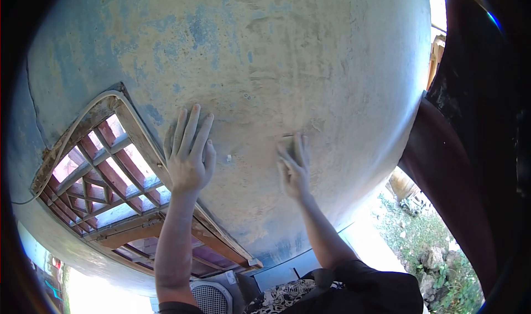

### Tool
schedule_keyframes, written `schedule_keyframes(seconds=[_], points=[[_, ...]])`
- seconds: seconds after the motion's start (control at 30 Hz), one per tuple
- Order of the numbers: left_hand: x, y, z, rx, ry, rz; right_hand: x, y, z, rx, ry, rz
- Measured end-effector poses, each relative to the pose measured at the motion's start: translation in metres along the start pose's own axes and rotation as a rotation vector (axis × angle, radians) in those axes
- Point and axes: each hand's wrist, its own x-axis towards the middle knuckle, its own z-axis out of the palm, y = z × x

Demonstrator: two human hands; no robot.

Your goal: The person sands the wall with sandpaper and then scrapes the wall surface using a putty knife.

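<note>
My left hand (191,153) lies flat on the wall (254,48), its fingers spread and pointing up, holding nothing. Pale dust coats its fingers. To its right, my right hand (295,170) is pressed against the same wall, slightly blurred. Its fingers are closed on a small flat piece (286,141) that looks like folded sandpaper, mostly hidden by the hand. The wall has patchy blue paint and a smeared beige-grey layer. A small white spot (228,158) shows between the hands.
Left of my left hand is a wooden lattice window (105,164), with a pale cable (83,117) along its frame. Below stands a speaker-like box with a round grille (211,298). A dark reddish panel (448,153) hangs at the right, above grass and rocks (434,258).
</note>
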Motion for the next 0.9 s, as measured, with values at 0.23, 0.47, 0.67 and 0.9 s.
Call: schedule_keyframes(seconds=[0.23, 0.47, 0.67, 0.9], points=[[0.030, -0.020, -0.010, 0.070, -0.111, 0.197, 0.117, 0.006, -0.018, -0.058, 0.274, 0.144], [0.037, -0.012, 0.003, 0.070, -0.042, 0.214, 0.065, 0.007, -0.018, -0.214, -0.473, -0.410], [0.030, -0.013, 0.007, 0.063, -0.034, 0.197, 0.113, 0.061, -0.037, -0.267, 0.215, -0.026], [0.031, -0.012, 0.007, 0.083, 0.009, 0.196, 0.135, -0.029, 0.011, -0.221, 0.182, -0.288]])
